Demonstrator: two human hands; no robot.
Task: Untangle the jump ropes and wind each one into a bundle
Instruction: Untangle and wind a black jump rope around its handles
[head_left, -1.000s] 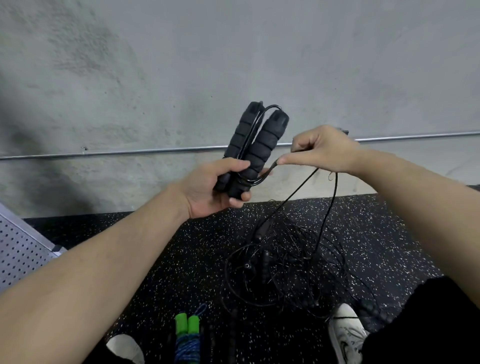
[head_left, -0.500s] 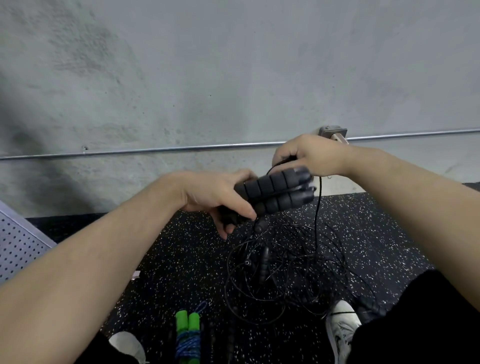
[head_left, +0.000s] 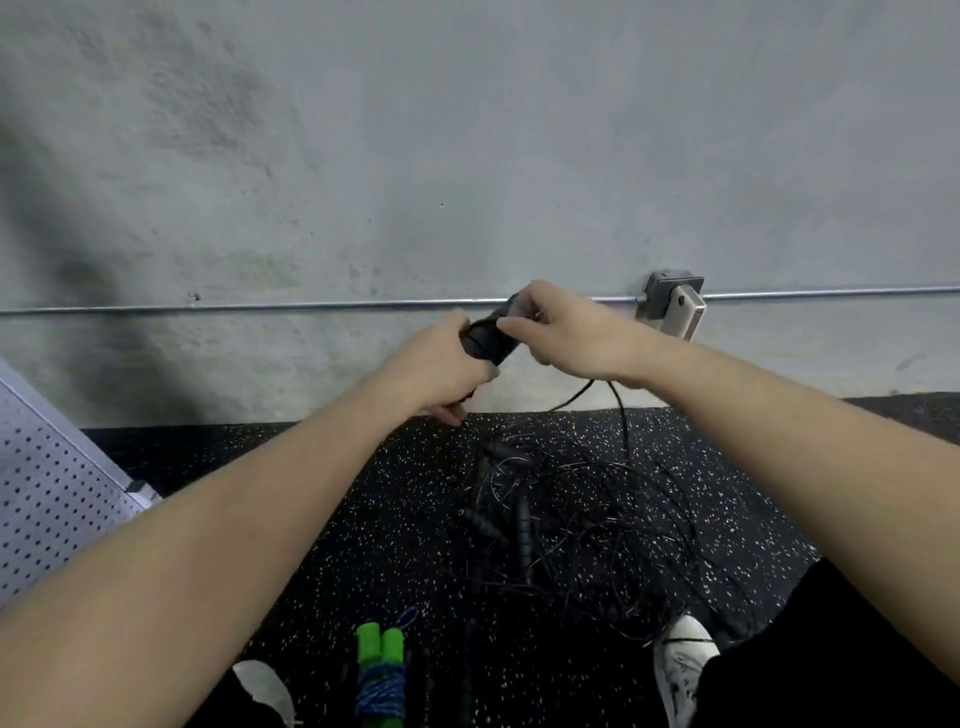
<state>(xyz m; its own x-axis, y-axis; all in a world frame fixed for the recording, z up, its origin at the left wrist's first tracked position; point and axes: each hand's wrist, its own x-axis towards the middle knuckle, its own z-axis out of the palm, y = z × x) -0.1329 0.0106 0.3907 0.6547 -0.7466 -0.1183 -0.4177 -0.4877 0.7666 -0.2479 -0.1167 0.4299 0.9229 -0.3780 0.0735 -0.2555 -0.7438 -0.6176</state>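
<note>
Both bare forearms reach forward and converge at mid-frame. The left hand (head_left: 441, 364) is curled around the black handles (head_left: 488, 340), knuckles up. The right hand (head_left: 566, 338) meets it from the other side, fingers bent over the handles' far end, wrist slightly raised.

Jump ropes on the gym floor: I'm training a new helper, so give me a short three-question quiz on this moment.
1. True or false: the green-handled rope is already wound into a bundle.
2. What does the left hand grip? A) black handles B) a shoe C) the wall pipe
3. Fill in: a black cord hangs from the right hand into the ____ on the floor.

Key: 1 true; 2 A; 3 tangle.
</note>
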